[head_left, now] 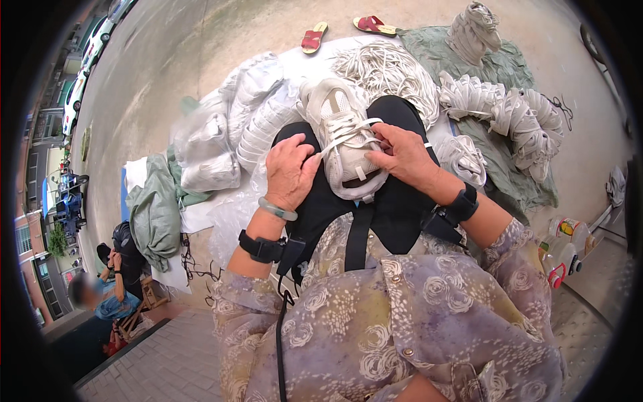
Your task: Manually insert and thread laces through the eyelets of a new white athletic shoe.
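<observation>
1. The sneaker is on the lap of the person, over black cloth, with its toe pointing away and its heel near to the body.
2. Its colour is off-white to beige; the toe has a perforated part, the opening shows a darker inside, and a small pale tab stands there.
3. A white lace crosses the front in several rows – its upper part is loose at the right side.
4. The fingers of the right hand pinch this lace beside the opening; the fingers of the left hand are closed on a length of it at the left side.
5. Clear plastic bags lie at the left, filled with white pieces – the exact kind I cannot tell.
6. At the right are clear plastic bottles, one with a red part; their content is not readable to me.
7. Beyond the knees is a loose heap of pale laces.
</observation>
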Tool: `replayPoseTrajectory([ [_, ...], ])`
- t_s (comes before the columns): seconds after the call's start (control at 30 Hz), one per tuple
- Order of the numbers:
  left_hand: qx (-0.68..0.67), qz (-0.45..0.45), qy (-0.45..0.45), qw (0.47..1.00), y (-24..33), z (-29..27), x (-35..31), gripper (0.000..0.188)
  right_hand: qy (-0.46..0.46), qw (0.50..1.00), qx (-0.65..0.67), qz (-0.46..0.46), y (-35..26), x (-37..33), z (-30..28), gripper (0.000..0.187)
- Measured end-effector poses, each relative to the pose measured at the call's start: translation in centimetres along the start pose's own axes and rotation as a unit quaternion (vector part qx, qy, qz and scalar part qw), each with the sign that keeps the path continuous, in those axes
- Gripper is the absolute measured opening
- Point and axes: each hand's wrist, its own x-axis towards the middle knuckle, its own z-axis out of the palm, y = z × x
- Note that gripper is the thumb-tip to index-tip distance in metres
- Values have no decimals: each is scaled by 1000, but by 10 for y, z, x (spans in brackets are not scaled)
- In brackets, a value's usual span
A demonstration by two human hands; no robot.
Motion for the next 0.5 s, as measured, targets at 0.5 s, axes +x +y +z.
replayPoseTrajectory([
  [0.5,-55,-40,-128,990,21,-79,-56,12,-34,998,43,33,9,3,-6,42],
])
